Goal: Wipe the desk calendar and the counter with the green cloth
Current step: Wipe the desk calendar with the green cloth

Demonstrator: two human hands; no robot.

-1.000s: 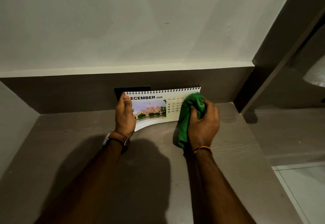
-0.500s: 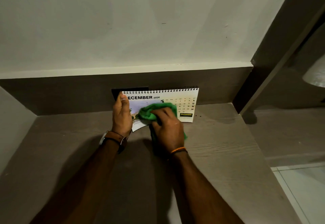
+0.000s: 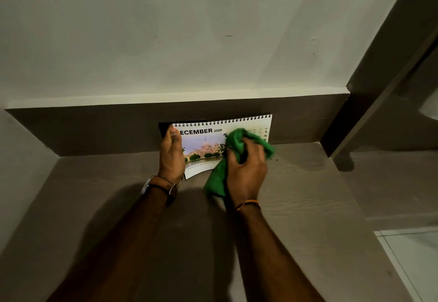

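A spiral-bound desk calendar [image 3: 205, 141] showing December 2026 and a building photo stands at the back of the grey counter [image 3: 308, 207], against the dark backsplash. My left hand [image 3: 171, 153] grips its left edge, thumb on the front page. My right hand [image 3: 247, 171] is closed on a bunched green cloth [image 3: 233, 145] and presses it against the calendar's right half, covering most of the date grid. A tail of the cloth hangs down to the counter below my palm.
A dark backsplash [image 3: 94, 128] with a pale ledge runs behind the counter, under a white wall. A dark vertical panel [image 3: 355, 102] closes the counter's right end, with a lower surface beyond. White floor tile [image 3: 412, 259] shows at lower right. Small dark specks [image 3: 276, 159] lie beside the cloth.
My right hand swept the cloth from the calendar's right side to its left half, then back to the right half. My left hand kept its hold on the left edge.
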